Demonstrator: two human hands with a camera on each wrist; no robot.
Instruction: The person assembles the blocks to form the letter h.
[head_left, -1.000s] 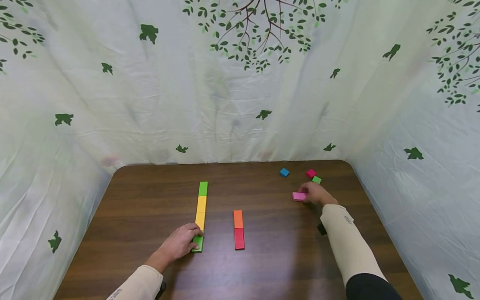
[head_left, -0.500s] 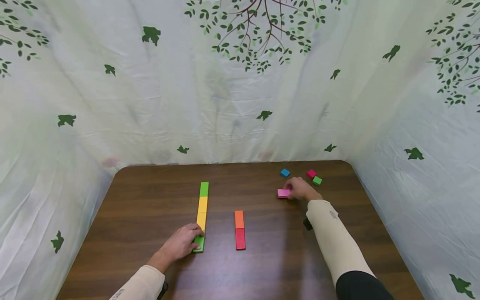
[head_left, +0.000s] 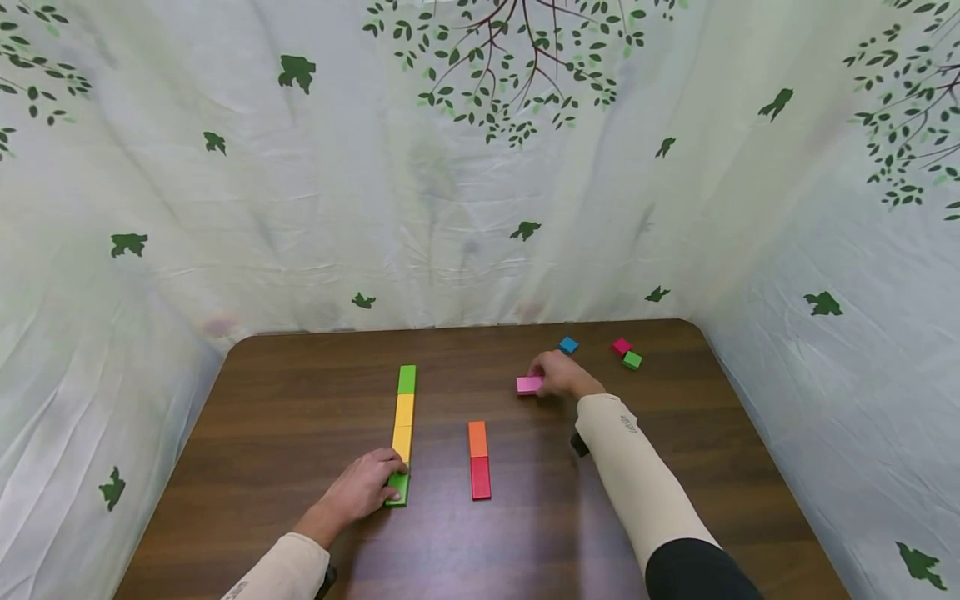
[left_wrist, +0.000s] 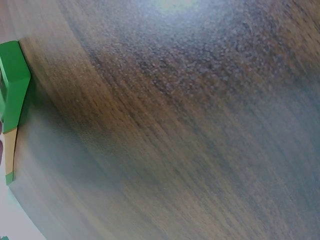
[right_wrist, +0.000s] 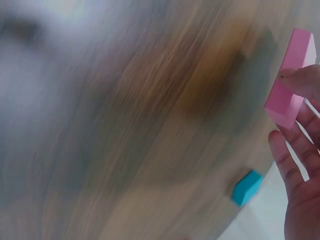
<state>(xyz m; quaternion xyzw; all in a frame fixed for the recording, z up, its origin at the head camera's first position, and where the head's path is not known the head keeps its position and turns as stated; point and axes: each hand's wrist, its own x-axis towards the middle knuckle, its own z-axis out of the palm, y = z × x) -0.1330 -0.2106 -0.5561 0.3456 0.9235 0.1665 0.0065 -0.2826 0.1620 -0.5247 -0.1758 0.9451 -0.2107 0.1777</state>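
Note:
My right hand (head_left: 561, 376) pinches a pink block (head_left: 528, 384) just above the brown table (head_left: 300, 517); the right wrist view shows the pink block (right_wrist: 290, 80) between thumb and fingers. My left hand (head_left: 363, 486) rests on a green block (head_left: 398, 487), the near end of a line with two yellow blocks (head_left: 403, 425) and a far green block (head_left: 407, 379). The near green block (left_wrist: 14, 90) shows at the left edge of the left wrist view. An orange block (head_left: 477, 438) and a red block (head_left: 480, 477) lie end to end at the centre.
A blue block (head_left: 568, 344), a dark pink block (head_left: 620, 346) and a small green block (head_left: 632, 360) lie at the table's far right. The blue block (right_wrist: 246, 187) also shows in the right wrist view. Leaf-printed cloth walls surround the table closely.
My right hand has carried the pink block leftward, from beside the small blocks toward the table's centre. The left hand has stayed on the near green block.

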